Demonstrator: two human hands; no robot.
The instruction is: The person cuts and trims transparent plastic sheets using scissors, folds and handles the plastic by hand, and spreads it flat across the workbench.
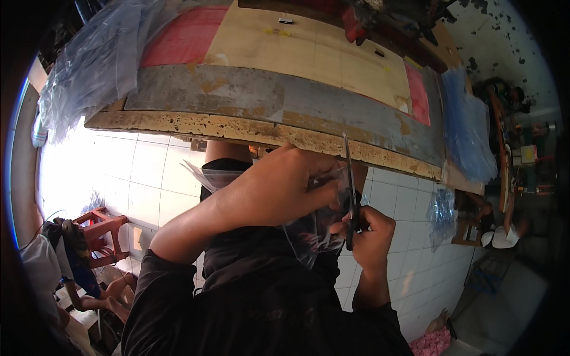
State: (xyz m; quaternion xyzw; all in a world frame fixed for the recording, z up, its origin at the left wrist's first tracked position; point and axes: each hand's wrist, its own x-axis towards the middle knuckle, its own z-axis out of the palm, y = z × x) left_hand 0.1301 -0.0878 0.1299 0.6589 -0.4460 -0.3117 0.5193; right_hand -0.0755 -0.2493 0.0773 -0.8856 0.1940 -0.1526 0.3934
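My left hand (285, 184) is closed on clear plastic sheets (306, 240), held over my lap just below the bench edge. The crumpled ends of the plastic hang beneath that hand, and a loose flap sticks out to the left behind my forearm. My right hand (374, 237) grips a pair of scissors (354, 202) by the dark handles. Their blades point up toward the bench and lie right beside the plastic at my left fingers. Whether the blades are apart or bite into the plastic, I cannot tell.
A worn wooden bench (267, 127) spans the space ahead, with a yellow and red covering (309, 56). Clear plastic sheets (95, 71) drape over its left end and bluish plastic (469, 130) over its right. A red stool (107, 234) and other people are at both sides.
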